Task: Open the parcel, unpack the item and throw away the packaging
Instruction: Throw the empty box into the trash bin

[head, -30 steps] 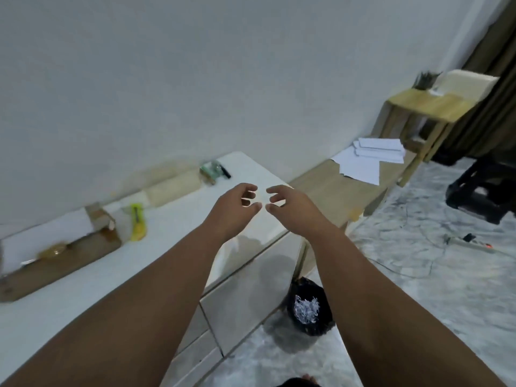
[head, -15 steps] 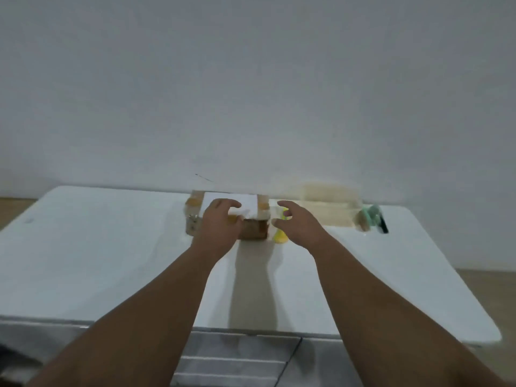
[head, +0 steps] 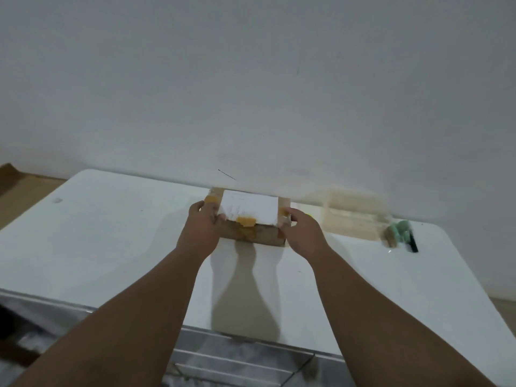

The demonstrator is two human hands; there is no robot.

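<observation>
A small brown cardboard parcel (head: 252,222) with a white label on top and patches of orange-brown tape rests on the white table (head: 111,241), close to the wall. My left hand (head: 201,230) grips its left end and my right hand (head: 303,233) grips its right end, thumbs over the top edge. The parcel's flaps are closed. A sliver of something yellow (head: 308,215) shows just behind my right hand.
A green and black object (head: 402,237) lies at the table's right end beside a pale, blurred long shape (head: 351,219) against the wall. Grey drawer fronts (head: 237,358) run below the table's front edge. Brown floor (head: 16,196) shows at the far left.
The view turned from the room's right side to face the table squarely. Both hands reached forward and closed on the two ends of the parcel.
</observation>
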